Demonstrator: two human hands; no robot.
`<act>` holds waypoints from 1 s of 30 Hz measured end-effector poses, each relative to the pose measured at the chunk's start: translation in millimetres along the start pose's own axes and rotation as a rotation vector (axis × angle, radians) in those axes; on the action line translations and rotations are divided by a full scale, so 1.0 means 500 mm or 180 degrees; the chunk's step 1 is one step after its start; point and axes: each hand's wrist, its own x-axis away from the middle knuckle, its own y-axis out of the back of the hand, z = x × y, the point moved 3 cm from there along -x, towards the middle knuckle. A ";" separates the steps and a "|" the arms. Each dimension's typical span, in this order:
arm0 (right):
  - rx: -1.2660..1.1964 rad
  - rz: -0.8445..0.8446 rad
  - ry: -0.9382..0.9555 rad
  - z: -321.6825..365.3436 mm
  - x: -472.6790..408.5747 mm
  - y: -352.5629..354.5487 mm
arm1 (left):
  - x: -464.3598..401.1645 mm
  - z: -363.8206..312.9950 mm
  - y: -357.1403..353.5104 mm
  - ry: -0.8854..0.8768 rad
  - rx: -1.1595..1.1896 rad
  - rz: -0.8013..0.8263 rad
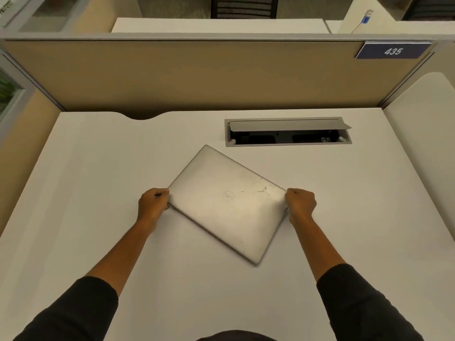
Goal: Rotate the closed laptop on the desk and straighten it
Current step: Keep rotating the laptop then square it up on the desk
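A closed silver laptop [226, 201] lies skewed on the white desk [98, 193], its corners pointing away, toward me and to both sides like a diamond. A round logo sits at the lid's middle and scuff marks show near its right corner. My left hand [152, 205] grips the laptop's left corner, fingers curled around the edge. My right hand [300, 205] grips the right corner the same way. The near edge of the laptop looks slightly blurred.
A recessed cable box [288, 132] with its grey lid propped open sits in the desk behind the laptop, to the right. A tan partition wall [197, 75] bounds the desk's far side, carrying a blue sign reading 435 [392, 50]. A curved notch cuts the desk's back left edge.
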 end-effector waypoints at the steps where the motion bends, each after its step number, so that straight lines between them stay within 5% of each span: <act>1: -0.0030 0.0008 0.0024 0.009 -0.004 -0.001 | 0.009 0.005 0.000 0.0037 0.0032 -0.0011; 14: 0.0040 0.0435 0.0582 0.050 -0.046 -0.005 | 0.110 0.066 -0.001 0.0240 -0.0043 0.0052; 30: 0.0433 0.0376 0.0590 -0.056 0.044 0.022 | 0.027 -0.045 -0.077 -0.0032 -0.0410 0.0524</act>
